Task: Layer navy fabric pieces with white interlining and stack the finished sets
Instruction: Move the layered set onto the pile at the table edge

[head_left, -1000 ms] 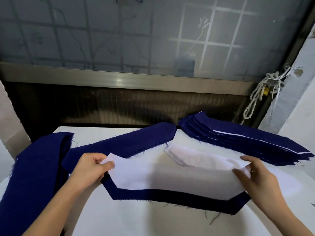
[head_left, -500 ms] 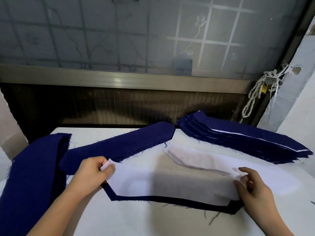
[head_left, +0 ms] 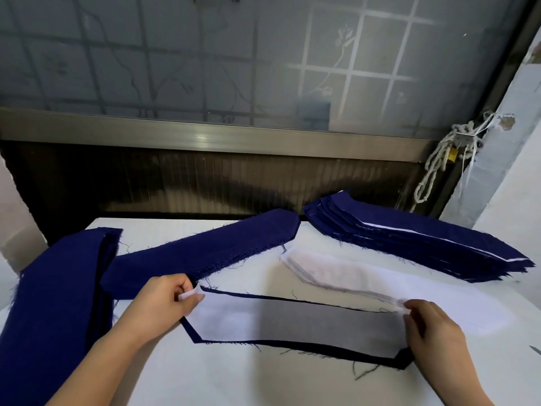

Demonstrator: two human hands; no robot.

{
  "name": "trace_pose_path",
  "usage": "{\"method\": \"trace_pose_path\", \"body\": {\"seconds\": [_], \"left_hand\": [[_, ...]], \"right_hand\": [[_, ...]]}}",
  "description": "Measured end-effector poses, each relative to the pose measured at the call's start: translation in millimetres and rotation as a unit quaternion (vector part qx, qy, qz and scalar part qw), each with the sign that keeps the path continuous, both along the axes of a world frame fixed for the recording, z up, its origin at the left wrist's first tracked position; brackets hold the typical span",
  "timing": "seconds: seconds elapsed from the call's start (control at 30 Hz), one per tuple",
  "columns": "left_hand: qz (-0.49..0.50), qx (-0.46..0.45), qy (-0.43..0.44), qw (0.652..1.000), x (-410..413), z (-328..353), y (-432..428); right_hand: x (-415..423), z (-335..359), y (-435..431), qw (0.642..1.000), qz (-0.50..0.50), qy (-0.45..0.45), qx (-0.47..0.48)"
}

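A white interlining piece point(head_left: 292, 320) lies over a navy fabric piece point(head_left: 322, 350) on the white table, with only a thin navy border showing around it. My left hand point(head_left: 164, 306) pinches the interlining's left tip. My right hand point(head_left: 430, 329) holds its right end with fingers curled on the edge. A stack of white interlining point(head_left: 345, 276) lies just behind. A pile of navy pieces point(head_left: 199, 250) sits behind my left hand. The stack of finished sets point(head_left: 415, 241) with white edges showing is at the back right.
More navy fabric point(head_left: 55, 303) hangs over the table's left edge. A window frame point(head_left: 205, 136) and dark wall run behind the table. A knotted rope point(head_left: 442, 159) hangs at the right by a pale pillar. Bare table surface point(head_left: 234, 376) lies in front.
Both hands have drawn the interlining toward me and down onto the navy piece; the wide navy strip along the near edge has shrunk to a thin border.
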State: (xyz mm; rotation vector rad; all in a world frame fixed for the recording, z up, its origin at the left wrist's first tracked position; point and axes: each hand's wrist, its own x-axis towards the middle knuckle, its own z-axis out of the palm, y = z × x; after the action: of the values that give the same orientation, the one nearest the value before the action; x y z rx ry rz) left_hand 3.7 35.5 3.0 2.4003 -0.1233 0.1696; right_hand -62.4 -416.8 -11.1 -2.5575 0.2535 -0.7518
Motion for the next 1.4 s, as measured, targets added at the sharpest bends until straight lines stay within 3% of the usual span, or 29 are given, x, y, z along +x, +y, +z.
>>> {"method": "trace_pose_path", "body": {"seconds": [0.07,0.2,0.27,0.67,0.83,1.27,1.4], "left_hand": [[0.004,0.008,-0.007,1.0,-1,0,-4],[0.019,0.034,-0.01,0.999,0,0,-7],[0.021,0.035,-0.005,0.999,0,0,-7],[0.018,0.045,-0.015,0.999,-4,1,-13],[0.009,0.012,-0.006,1.0,-3,4,-10],[0.028,0.119,-0.007,0.993,-5,4,-12],[0.03,0.083,-0.006,0.996,-3,3,-11]], "right_hand": [[1,0,-1,1.0,-0.009,0.003,0.009],[-2,6,-1,0.988,0.031,0.011,0.154],[-3,7,-1,0.983,0.059,0.019,0.174],[3,-4,-4,0.998,0.031,0.008,0.054],[1,-7,-6,0.997,0.034,-0.032,0.056],[5,-11,-5,0.999,0.009,-0.012,-0.028],[6,-11,-5,0.999,-0.002,-0.021,-0.031]]}}
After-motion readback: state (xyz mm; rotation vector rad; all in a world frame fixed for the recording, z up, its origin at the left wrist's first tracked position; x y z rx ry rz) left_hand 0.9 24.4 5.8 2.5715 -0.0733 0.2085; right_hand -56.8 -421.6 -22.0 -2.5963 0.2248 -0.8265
